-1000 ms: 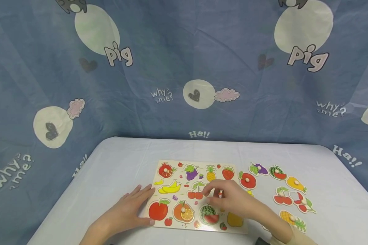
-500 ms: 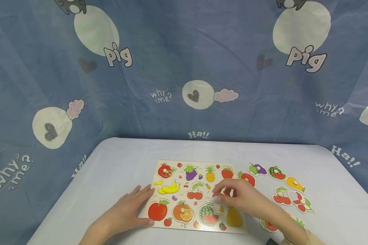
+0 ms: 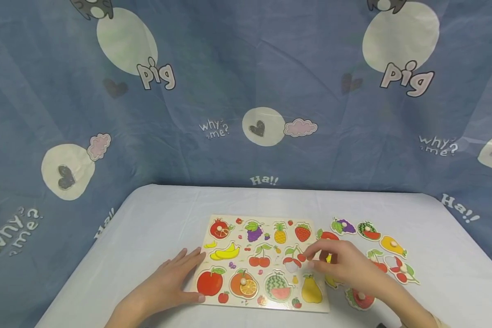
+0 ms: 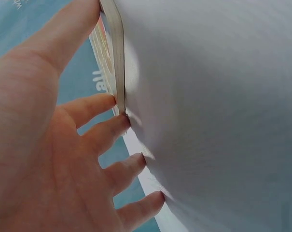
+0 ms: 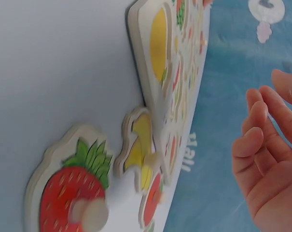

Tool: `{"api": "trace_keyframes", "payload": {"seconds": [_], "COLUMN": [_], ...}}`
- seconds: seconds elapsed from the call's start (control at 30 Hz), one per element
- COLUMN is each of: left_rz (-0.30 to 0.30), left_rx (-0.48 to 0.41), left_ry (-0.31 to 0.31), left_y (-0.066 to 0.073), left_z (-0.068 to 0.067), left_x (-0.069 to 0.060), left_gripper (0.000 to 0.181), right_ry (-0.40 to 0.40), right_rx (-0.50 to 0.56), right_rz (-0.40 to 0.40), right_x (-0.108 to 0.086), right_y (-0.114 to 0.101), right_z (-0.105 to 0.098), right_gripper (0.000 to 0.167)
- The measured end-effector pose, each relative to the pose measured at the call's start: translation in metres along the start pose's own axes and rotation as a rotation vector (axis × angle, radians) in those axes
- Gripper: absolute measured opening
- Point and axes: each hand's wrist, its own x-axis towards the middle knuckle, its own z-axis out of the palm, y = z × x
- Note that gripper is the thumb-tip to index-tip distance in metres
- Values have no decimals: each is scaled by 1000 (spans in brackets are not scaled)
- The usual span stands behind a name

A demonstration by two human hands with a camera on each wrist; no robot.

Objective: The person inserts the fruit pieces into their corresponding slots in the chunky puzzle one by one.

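Observation:
A wooden fruit puzzle board [image 3: 246, 264] lies on the white table. Two knobbed pieces sit in it: a pomegranate [image 3: 219, 229] and an orange [image 3: 243, 281]. My left hand [image 3: 164, 282] rests at the board's left edge, fingers spread; its thumb [image 4: 71, 34] touches the board's edge. Over the board's right edge hovers my right hand [image 3: 340, 262], by the printed cherries [image 3: 294, 258]. Its fingers [image 5: 261, 130] are loosely bent, and no piece shows among them. Just below it lie a banana piece [image 5: 141, 140] and a strawberry piece [image 5: 71, 193].
Right of the board lie several loose knobbed pieces: grapes [image 3: 343, 226], watermelon [image 3: 369, 231], a yellow pear-like fruit [image 3: 393, 246] and cherries [image 3: 378, 255]. A red fruit piece [image 3: 327, 234] lies against the board's edge. Blue printed cloth [image 3: 262, 82] hangs behind the table.
My right hand has moved right, from above the board's middle to its right edge, uncovering the printed cherries and pear. The left hand has stayed in place.

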Motion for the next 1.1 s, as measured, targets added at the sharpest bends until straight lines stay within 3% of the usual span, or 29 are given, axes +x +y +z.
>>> {"api": "trace_keyframes", "payload": {"seconds": [0.37, 0.53, 0.77, 1.1], "left_rz": [-3, 5, 10, 32], "left_rx": [-3, -7, -16, -11], "left_ry": [-13, -12, -11, 0], "left_y": [-1, -1, -1, -1], "left_z": [-1, -1, -2, -3], "left_x": [1, 1, -1, -2], "left_gripper": [98, 98, 97, 97], "right_ry": [89, 105, 115, 152], "right_rx": [-25, -34, -63, -85], "right_rz": [50, 54, 128, 143], "right_x": [-15, -21, -28, -41], "right_y": [10, 14, 17, 28], "right_z": [-14, -23, -34, -47], "right_gripper": [16, 16, 20, 20]}}
